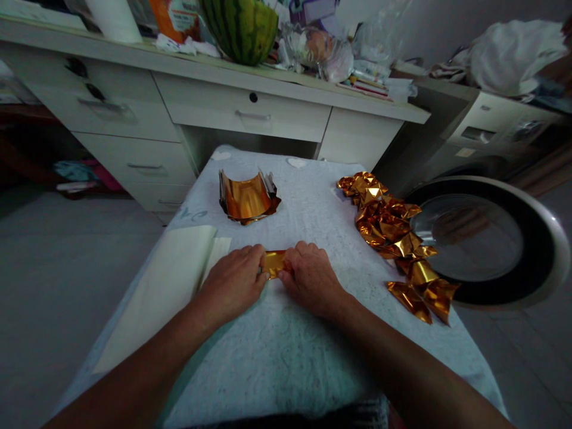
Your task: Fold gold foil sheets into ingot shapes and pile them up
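Between my two hands, low over the cloth, is a small strip of gold foil paper (274, 264). My left hand (236, 277) grips its left end, fingers closed. Its right end is pinched by my right hand (310, 277), so only the middle of the strip shows. Beyond them a curved stack of gold foil sheets (247, 196) rests on the cloth. A heap of folded gold foil pieces (388, 229) runs along the right side. Left of my left hand lies a cream paper sheet (165, 298), partly folded over.
A blue-grey cloth (286, 357) covers the table. Behind stands a white desk with drawers (250, 110), bearing a cut watermelon (241, 30), an orange packet (176, 18) and plastic bags. At right, the open round door (482, 241) of a washing machine (491, 128) reaches the table's edge.
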A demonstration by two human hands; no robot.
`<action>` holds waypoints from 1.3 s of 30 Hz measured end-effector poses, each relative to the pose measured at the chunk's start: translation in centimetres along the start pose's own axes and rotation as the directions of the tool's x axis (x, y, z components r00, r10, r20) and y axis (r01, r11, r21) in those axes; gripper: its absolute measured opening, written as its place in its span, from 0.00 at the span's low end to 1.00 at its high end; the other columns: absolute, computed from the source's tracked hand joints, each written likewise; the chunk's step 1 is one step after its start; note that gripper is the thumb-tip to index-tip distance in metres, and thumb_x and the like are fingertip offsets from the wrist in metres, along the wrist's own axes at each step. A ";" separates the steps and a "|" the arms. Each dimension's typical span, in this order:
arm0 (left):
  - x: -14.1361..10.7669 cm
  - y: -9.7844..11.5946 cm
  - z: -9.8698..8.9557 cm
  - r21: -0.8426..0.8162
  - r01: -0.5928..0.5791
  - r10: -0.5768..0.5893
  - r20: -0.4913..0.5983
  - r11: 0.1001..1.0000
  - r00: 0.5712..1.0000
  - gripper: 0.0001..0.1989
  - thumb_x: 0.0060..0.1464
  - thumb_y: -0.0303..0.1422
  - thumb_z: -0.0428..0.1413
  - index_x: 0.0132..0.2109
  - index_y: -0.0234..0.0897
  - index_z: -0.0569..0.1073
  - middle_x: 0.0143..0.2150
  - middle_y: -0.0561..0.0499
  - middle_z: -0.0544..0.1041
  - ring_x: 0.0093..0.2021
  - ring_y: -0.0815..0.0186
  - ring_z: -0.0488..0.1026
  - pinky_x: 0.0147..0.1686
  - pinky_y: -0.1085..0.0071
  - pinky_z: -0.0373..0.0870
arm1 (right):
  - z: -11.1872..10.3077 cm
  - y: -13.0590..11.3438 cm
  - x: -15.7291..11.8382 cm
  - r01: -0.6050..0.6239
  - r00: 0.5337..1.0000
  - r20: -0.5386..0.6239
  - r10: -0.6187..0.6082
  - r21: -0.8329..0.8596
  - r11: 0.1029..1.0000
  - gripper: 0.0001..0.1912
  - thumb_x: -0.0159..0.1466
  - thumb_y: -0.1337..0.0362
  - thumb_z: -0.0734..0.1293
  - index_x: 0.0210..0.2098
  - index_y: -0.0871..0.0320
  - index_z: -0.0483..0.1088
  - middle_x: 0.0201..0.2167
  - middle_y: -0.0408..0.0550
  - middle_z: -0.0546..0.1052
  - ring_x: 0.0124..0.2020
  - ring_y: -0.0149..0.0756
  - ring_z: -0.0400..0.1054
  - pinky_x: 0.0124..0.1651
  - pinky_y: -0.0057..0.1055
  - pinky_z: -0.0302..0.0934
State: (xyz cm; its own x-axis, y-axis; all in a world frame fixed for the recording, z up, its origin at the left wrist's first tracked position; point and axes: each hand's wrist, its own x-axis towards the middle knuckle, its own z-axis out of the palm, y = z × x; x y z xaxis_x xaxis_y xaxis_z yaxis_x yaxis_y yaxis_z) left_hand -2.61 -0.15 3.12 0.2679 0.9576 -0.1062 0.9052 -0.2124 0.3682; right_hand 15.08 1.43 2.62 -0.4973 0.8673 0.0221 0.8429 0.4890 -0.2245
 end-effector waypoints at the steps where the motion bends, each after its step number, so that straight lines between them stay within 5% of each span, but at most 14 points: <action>1: 0.0 -0.1 0.0 -0.020 -0.005 0.005 -0.001 1.000 1.000 0.01 0.56 0.30 0.50 0.37 0.39 0.63 0.36 0.49 0.71 0.39 0.59 0.70 0.38 0.66 0.63 | 0.0 0.0 0.0 0.000 1.000 0.000 0.000 -0.001 1.000 0.10 0.65 0.58 0.64 0.39 0.58 0.69 0.40 0.50 0.71 0.40 0.41 0.62 0.42 0.37 0.52; 9: 0.3 -0.9 0.2 -0.097 -0.074 0.079 0.049 0.993 0.996 0.04 0.56 0.28 0.49 0.36 0.39 0.68 0.36 0.49 0.70 0.39 0.60 0.69 0.39 0.66 0.62 | 0.5 -0.6 0.2 -0.058 0.998 -0.033 0.057 -0.037 0.998 0.17 0.65 0.50 0.63 0.38 0.59 0.69 0.39 0.52 0.71 0.43 0.45 0.63 0.44 0.40 0.55; 18: 0.2 -1.0 0.2 -0.111 -0.060 0.066 0.053 0.992 0.996 0.06 0.55 0.27 0.49 0.35 0.38 0.70 0.36 0.49 0.70 0.39 0.60 0.69 0.38 0.66 0.63 | 0.0 -0.5 0.0 -0.105 0.994 -0.026 0.106 0.028 0.994 0.14 0.63 0.55 0.66 0.43 0.57 0.66 0.40 0.52 0.71 0.43 0.44 0.64 0.45 0.39 0.57; 39: 0.2 -1.0 0.2 -0.113 -0.089 0.095 0.045 0.990 0.995 0.06 0.55 0.27 0.49 0.35 0.39 0.70 0.36 0.50 0.71 0.39 0.61 0.69 0.38 0.66 0.62 | -1.4 6.8 -0.4 -0.156 0.987 0.049 0.151 0.125 0.980 0.20 0.57 0.59 0.72 0.43 0.57 0.61 0.43 0.50 0.69 0.42 0.40 0.65 0.44 0.35 0.58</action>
State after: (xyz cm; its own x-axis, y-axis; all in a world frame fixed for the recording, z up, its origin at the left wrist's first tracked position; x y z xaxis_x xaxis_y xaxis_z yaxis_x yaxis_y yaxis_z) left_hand -3.44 0.24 2.55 0.3667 0.9236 -0.1119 0.8344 -0.2733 0.4786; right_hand 21.28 4.51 2.43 -0.3736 0.9257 -0.0599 0.8779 0.3320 -0.3450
